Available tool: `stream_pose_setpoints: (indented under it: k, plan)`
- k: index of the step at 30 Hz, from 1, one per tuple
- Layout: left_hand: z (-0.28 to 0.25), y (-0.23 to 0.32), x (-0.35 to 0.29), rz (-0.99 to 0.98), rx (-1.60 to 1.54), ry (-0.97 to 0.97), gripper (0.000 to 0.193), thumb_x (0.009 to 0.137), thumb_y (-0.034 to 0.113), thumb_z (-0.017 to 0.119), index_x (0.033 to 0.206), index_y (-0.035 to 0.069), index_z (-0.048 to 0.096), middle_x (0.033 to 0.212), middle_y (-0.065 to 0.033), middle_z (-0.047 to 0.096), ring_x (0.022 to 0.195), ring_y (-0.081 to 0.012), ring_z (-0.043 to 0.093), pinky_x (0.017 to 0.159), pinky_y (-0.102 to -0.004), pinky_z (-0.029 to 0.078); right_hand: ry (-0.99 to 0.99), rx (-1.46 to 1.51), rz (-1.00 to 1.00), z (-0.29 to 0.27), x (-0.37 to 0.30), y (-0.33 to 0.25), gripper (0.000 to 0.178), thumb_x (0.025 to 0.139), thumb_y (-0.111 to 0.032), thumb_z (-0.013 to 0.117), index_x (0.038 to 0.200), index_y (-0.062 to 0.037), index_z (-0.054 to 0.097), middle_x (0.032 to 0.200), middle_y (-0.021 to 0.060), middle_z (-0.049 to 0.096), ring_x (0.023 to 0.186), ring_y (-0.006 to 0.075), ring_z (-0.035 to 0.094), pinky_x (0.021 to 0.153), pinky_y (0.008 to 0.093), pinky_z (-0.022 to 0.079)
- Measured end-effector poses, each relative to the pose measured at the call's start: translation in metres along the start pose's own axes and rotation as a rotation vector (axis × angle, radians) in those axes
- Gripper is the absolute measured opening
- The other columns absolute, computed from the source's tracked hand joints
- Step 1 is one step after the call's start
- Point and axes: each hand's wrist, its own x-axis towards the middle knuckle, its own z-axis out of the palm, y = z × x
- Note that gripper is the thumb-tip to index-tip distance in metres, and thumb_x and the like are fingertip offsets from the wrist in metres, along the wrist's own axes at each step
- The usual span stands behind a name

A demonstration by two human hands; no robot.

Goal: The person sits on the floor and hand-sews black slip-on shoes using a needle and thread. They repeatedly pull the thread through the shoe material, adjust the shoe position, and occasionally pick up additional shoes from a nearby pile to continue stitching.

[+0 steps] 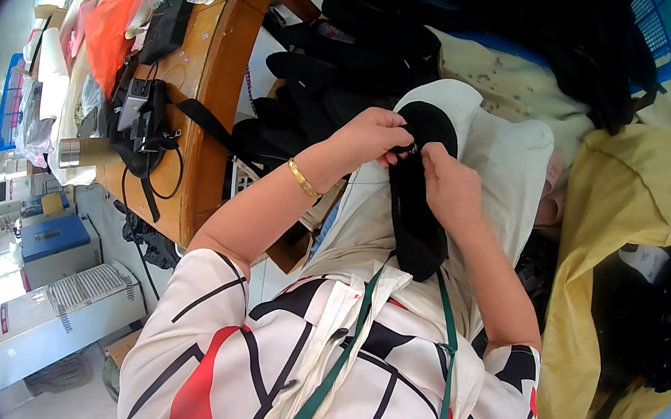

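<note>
Boldly patterned shirt (392,370), both hands (451,190) pinching a long black cloth piece (420,230), rounded at both ends

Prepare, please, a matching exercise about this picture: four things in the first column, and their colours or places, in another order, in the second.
First column:
1. black cloth piece
2. bracelet
3. neck straps
4. large sack

Second column:
A. green, over the patterned shirt
B. yellow, at the person's right side
C. held by left fingers and right fingers
D. gold-coloured, at the left wrist

Pairs: 1-C, 2-D, 3-A, 4-B.
</note>
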Motion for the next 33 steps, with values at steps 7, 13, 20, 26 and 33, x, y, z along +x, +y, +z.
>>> stream_pose_setpoints:
  k: [7,13,20,26,33]
  plan:
    - [0.001,-0.001,-0.003,0.016,0.003,0.010,0.014,0.089,0.017,0.063,0.080,0.005,0.066,0.074,-0.0004,0.065,0.060,-0.0071,0.058,0.056,-0.0219,0.047,-0.146,-0.009,-0.016,-0.013,0.007,0.005,0.009,0.094,-0.013,0.056,0.102,-0.0090,0.056,0.079,0.0192,0.064,0.075,0.0421,0.063,0.061,0.0497,0.048]
    - [0.001,0.000,-0.003,0.017,0.008,0.011,0.014,0.088,0.016,0.063,0.081,0.005,0.066,0.073,-0.0010,0.065,0.059,-0.0075,0.058,0.055,-0.0221,0.047,-0.205,0.021,-0.002,-0.021,0.011,0.002,0.010,0.094,-0.013,0.055,0.103,-0.0080,0.056,0.082,0.0201,0.065,0.077,0.0430,0.062,0.065,0.0502,0.048]
    - [-0.005,-0.003,0.003,-0.009,-0.011,-0.023,0.014,0.088,0.016,0.063,0.081,0.004,0.065,0.074,-0.0034,0.066,0.059,-0.0094,0.060,0.055,-0.0240,0.049,-0.089,0.015,0.008,-0.008,0.003,-0.003,0.008,0.096,-0.013,0.054,0.102,-0.0076,0.053,0.078,0.0197,0.064,0.074,0.0423,0.063,0.061,0.0508,0.048]
    - [-0.009,-0.005,0.006,-0.043,-0.130,-0.083,0.009,0.090,0.012,0.063,0.088,0.004,0.065,0.077,-0.0042,0.066,0.061,-0.0091,0.062,0.054,-0.0223,0.051,0.024,0.054,0.006,0.008,-0.002,-0.002,0.008,0.097,-0.013,0.053,0.104,-0.0075,0.052,0.084,0.0217,0.064,0.078,0.0443,0.062,0.063,0.0505,0.048]
    - [-0.008,-0.011,0.004,-0.046,-0.233,-0.085,0.009,0.090,0.012,0.066,0.093,0.003,0.066,0.078,-0.0048,0.068,0.059,-0.0090,0.062,0.054,-0.0213,0.051,0.117,0.142,0.044,0.015,0.004,-0.009,0.012,0.098,-0.009,0.049,0.108,-0.0042,0.045,0.079,0.0205,0.064,0.076,0.0447,0.062,0.065,0.0526,0.048]
